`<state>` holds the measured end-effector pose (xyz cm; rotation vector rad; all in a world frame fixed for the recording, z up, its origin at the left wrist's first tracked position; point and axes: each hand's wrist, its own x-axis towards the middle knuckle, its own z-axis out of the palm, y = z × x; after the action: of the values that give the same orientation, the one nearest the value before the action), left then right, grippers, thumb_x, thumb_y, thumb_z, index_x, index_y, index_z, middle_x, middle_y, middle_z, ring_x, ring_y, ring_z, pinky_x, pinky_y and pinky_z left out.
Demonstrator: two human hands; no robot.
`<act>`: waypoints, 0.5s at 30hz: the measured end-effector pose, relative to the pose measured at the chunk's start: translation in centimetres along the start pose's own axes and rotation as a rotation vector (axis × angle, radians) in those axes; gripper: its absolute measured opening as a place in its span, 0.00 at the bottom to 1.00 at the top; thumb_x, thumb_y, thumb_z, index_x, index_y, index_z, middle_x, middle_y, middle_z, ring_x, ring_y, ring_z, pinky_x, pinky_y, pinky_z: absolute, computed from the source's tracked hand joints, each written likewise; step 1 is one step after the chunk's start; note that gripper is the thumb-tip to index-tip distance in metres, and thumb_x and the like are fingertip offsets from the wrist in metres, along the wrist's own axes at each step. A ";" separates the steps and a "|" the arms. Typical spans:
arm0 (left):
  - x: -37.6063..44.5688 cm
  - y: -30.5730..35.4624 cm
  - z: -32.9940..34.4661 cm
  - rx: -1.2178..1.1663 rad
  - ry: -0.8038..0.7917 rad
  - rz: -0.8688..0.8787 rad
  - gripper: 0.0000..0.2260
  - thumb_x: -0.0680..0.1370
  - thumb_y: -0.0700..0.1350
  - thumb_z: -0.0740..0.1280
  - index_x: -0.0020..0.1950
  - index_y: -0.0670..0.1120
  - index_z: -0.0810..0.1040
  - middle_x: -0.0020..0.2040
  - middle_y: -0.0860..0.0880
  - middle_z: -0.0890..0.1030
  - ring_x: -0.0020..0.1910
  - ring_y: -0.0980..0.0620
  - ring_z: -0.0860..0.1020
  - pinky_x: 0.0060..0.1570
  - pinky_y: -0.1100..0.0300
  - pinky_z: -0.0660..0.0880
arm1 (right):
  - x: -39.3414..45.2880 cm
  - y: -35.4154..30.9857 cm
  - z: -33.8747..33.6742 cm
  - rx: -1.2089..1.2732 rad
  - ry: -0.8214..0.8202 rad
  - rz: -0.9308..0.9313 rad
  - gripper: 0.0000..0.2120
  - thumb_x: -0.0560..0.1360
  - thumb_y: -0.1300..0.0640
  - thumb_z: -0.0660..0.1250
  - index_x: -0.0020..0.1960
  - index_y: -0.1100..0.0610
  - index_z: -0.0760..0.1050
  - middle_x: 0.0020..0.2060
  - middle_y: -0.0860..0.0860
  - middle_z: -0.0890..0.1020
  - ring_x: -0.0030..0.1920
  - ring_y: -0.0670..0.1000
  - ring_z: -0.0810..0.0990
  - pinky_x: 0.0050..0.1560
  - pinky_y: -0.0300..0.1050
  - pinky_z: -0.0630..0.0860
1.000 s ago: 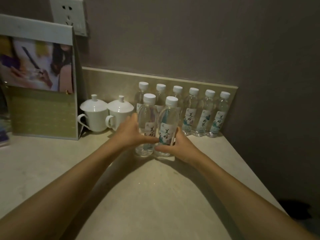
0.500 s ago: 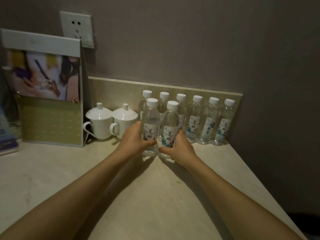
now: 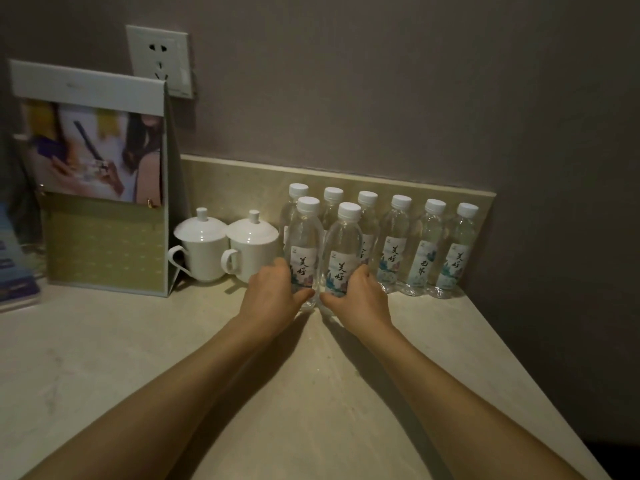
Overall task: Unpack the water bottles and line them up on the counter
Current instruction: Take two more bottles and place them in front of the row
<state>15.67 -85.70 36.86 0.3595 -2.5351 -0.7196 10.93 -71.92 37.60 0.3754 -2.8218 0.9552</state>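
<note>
White ware, far left: two lidded cups (image 3: 225, 249) stand just beside the bottles, with a standing card (image 3: 100, 174) leaning further left; brittle neighbours, so a nudge that way looks unwise.
Left hand: left hand (image 3: 273, 296) is curled round the base of the front-left bottle (image 3: 304, 251), thumb across the front below the label, fingers hidden behind.
Front pair: front-left bottle and front-right bottle (image 3: 343, 258) stand upright on the counter (image 3: 242, 393), shoulder to shoulder, just ahead of the back row.
Right hand: right hand (image 3: 360, 299) wraps the foot of the front-right bottle the same way, thumb tip nearly meeting the other thumb.
Back row: six bottles (image 3: 426, 247) line the backsplash, caps on, labels facing out.
Weight: all appear full and sealed, so I judge them bottom-heavy enough to stand, steady when slid.
Skin: thin clear plastic, likely to dent under a hard squeeze and a bit slick; the paper label probably gives the better purchase.
Where to hold: low on the body works for sliding; for lifting, mid-body at the label looks surer.
Risk: tall and narrow, so a push high up could tip one into the row behind.
</note>
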 end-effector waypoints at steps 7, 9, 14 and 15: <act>0.6 0.5 0.2 0.009 -0.007 -0.033 0.21 0.73 0.54 0.74 0.58 0.44 0.73 0.56 0.44 0.81 0.54 0.44 0.80 0.52 0.52 0.79 | 0.9 -0.4 0.0 0.008 -0.025 0.035 0.41 0.70 0.45 0.73 0.71 0.65 0.58 0.65 0.60 0.74 0.64 0.61 0.75 0.61 0.57 0.76; 0.8 0.6 0.3 0.007 -0.001 -0.038 0.20 0.73 0.53 0.74 0.58 0.44 0.73 0.56 0.44 0.81 0.54 0.44 0.80 0.49 0.54 0.77 | 1.2 -0.5 0.0 0.011 -0.036 0.049 0.42 0.70 0.45 0.73 0.72 0.66 0.57 0.65 0.60 0.74 0.64 0.61 0.76 0.61 0.57 0.76; 0.9 0.5 0.4 0.007 -0.003 -0.038 0.20 0.74 0.54 0.74 0.57 0.44 0.73 0.56 0.43 0.81 0.54 0.43 0.79 0.48 0.54 0.75 | 1.6 -0.5 0.0 0.027 -0.042 0.061 0.41 0.70 0.45 0.73 0.71 0.65 0.58 0.64 0.60 0.75 0.62 0.61 0.77 0.59 0.58 0.77; 1.0 0.4 0.4 0.007 0.000 -0.038 0.20 0.74 0.54 0.74 0.57 0.44 0.73 0.56 0.43 0.81 0.54 0.43 0.79 0.47 0.55 0.74 | 1.6 -0.5 0.1 0.027 -0.041 0.062 0.41 0.70 0.45 0.73 0.71 0.65 0.58 0.63 0.60 0.75 0.61 0.61 0.77 0.59 0.58 0.77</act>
<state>14.58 -85.52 37.16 0.4105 -2.5375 -0.7251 9.52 -72.67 38.20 0.3154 -2.8761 1.0093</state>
